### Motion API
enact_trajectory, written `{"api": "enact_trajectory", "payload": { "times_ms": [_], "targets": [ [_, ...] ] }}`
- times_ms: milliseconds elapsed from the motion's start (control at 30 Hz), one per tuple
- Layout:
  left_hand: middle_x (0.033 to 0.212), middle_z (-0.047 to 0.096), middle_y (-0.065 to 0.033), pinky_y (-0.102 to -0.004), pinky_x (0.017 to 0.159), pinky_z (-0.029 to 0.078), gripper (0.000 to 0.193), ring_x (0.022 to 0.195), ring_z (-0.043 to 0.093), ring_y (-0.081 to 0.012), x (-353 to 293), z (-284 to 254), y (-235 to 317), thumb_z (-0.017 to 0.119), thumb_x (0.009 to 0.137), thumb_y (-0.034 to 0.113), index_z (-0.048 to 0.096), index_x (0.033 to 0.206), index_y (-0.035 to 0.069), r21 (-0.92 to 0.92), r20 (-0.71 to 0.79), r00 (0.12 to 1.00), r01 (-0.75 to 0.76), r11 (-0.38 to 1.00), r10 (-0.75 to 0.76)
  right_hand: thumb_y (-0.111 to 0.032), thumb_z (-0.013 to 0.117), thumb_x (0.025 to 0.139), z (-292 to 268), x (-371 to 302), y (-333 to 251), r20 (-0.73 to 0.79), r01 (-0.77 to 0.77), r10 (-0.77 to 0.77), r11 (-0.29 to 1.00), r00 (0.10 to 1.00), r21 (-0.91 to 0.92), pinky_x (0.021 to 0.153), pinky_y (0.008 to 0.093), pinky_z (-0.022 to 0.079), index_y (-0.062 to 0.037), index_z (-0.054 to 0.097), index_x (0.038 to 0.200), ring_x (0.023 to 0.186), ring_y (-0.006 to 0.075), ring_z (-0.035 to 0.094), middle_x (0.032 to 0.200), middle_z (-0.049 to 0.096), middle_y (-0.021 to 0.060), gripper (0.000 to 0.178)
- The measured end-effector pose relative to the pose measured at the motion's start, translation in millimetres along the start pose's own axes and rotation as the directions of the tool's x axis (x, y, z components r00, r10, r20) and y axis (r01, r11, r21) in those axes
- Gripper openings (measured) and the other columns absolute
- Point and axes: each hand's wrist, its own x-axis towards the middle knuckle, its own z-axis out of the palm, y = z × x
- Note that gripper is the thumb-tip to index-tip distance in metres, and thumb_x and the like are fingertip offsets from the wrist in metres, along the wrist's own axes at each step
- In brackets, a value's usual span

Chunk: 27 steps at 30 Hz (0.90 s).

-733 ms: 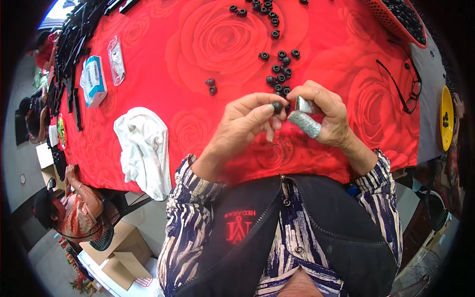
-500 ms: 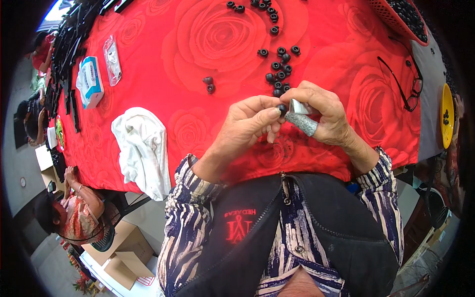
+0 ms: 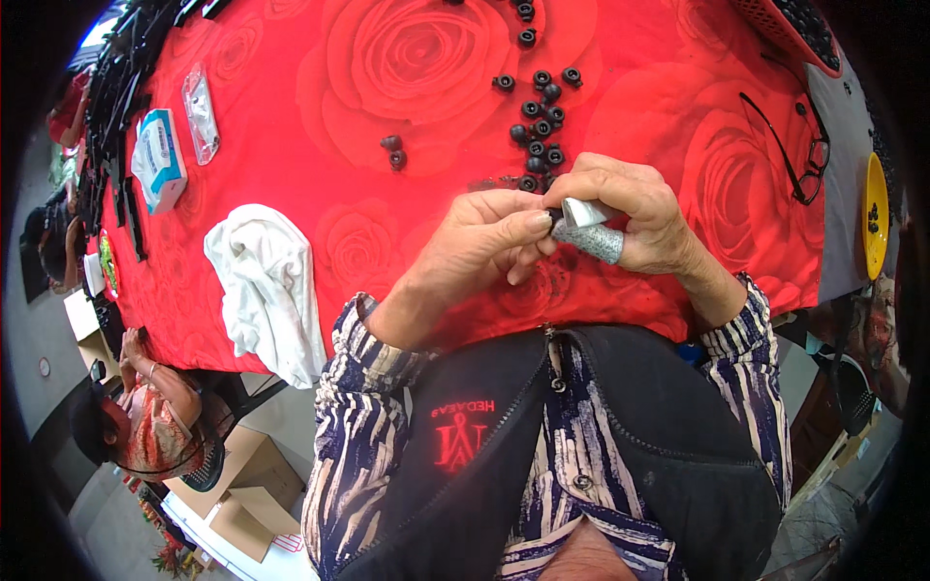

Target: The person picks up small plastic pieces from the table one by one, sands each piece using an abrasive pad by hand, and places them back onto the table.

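My left hand [image 3: 470, 247] pinches a small round black part [image 3: 555, 215] between thumb and fingertips, over the near side of the red rose-print tablecloth [image 3: 397, 73]. My right hand [image 3: 644, 208] is closed against the same part from the other side. Its thumb wears a silvery wrap [image 3: 593, 242] and its index finger a pale shiny one [image 3: 583, 212]. The fingers cover most of the held part. Just beyond my hands lie several similar black round parts [image 3: 536, 108], some showing a hollow end. Two more black parts [image 3: 394, 152] sit apart to the left.
A crumpled white cloth [image 3: 262, 290], a tissue pack [image 3: 159, 163] and a clear packet [image 3: 201, 114] lie left. Long black strips [image 3: 121, 107] pile along the far left edge. Eyeglasses [image 3: 806, 160], a yellow plate [image 3: 875, 218] and a red basket [image 3: 790, 34] are right. Another person [image 3: 155, 412] sits left.
The fingers of my right hand have closed in on the black part, which shows less now. The view has shifted slightly, so the things on the table appear higher and further left.
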Motion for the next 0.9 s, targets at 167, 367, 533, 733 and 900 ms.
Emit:
{"api": "enact_trajectory", "payload": {
  "times_ms": [167,367,533,733,900],
  "targets": [
    [0.078,0.062,-0.0056,-0.0187,0.047,0.043,0.025,0.059,0.054,-0.0055,-3,0,2,0.060,0.087,0.017,0.058,0.102,-0.002,0.059,0.011,1.000,0.018,0.998,-0.018,-0.002,0.069,0.066,-3,2,0,0.076,-0.010,0.007,0.999,0.997,0.033,0.052,0.0287,0.042,-0.0024,0.060,0.093,0.062,0.0181,0.055,0.072,0.055,0.0062,0.028],
    [0.079,0.062,-0.0060,-0.0176,0.047,0.043,0.024,0.060,0.054,-0.0056,-3,3,4,0.061,0.086,0.017,0.058,0.100,-0.002,0.070,0.027,0.998,0.050,0.996,-0.052,-0.002,0.069,0.065,-5,1,-4,0.106,0.000,-0.002,1.000,0.994,0.021,0.052,0.0305,0.043,-0.0035,0.060,0.093,0.062,0.0217,0.056,0.072,0.055,0.0072,0.030],
    [0.079,0.062,-0.0063,-0.0166,0.047,0.043,0.023,0.062,0.055,-0.0060,-5,5,5,0.060,0.087,0.016,0.058,0.101,-0.002,0.087,0.027,0.998,0.054,0.995,-0.056,-0.002,0.069,0.064,-2,1,-5,0.084,0.078,-0.078,0.997,0.993,0.002,0.051,0.0314,0.044,-0.0028,0.060,0.095,0.060,0.0226,0.056,0.071,0.055,0.0072,0.033],
    [0.078,0.061,-0.0052,-0.0190,0.042,0.040,0.024,0.054,0.053,-0.0065,-6,14,0,0.062,0.085,0.019,0.060,0.099,-0.001,0.029,-0.025,1.000,0.000,1.000,0.001,-0.007,0.071,0.066,2,2,-6,0.018,0.347,-0.361,0.879,0.932,-0.326,0.042,0.0295,0.036,0.0051,0.060,0.093,0.047,0.0168,0.050,0.064,0.055,0.0074,0.032],
    [0.077,0.061,-0.0052,-0.0202,0.042,0.039,0.024,0.051,0.051,-0.0074,-8,13,1,0.060,0.086,0.019,0.060,0.099,-0.001,0.070,-0.052,0.998,-0.027,0.997,0.030,-0.008,0.072,0.064,7,0,-5,-0.016,0.359,-0.386,0.871,0.922,-0.337,0.041,0.0291,0.035,0.0055,0.060,0.093,0.047,0.0172,0.049,0.063,0.054,0.0075,0.034]
  ]
}}
